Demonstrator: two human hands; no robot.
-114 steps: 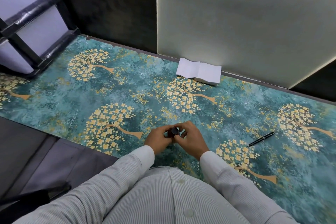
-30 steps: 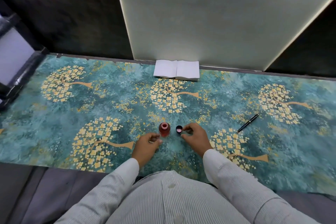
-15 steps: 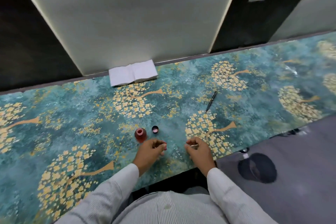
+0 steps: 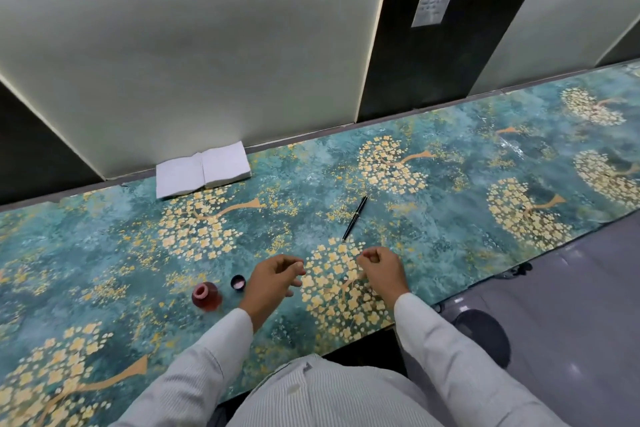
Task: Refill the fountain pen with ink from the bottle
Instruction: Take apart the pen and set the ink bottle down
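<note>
Over cloth [image 4: 104, 236]: both hands' fingers [image 4: 294, 265] curled, empty.

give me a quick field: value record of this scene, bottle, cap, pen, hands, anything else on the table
ink bottle: upright, open, near table's front edge
cap: off, lying just right of bottle
fountain pen: lying capped on the cloth, beyond the hands, untouched
left hand: loosely curled, empty, right of cap
right hand: loosely curled, appears empty
notebook: open, against back wall
table cover: teal with gold tree print
</note>
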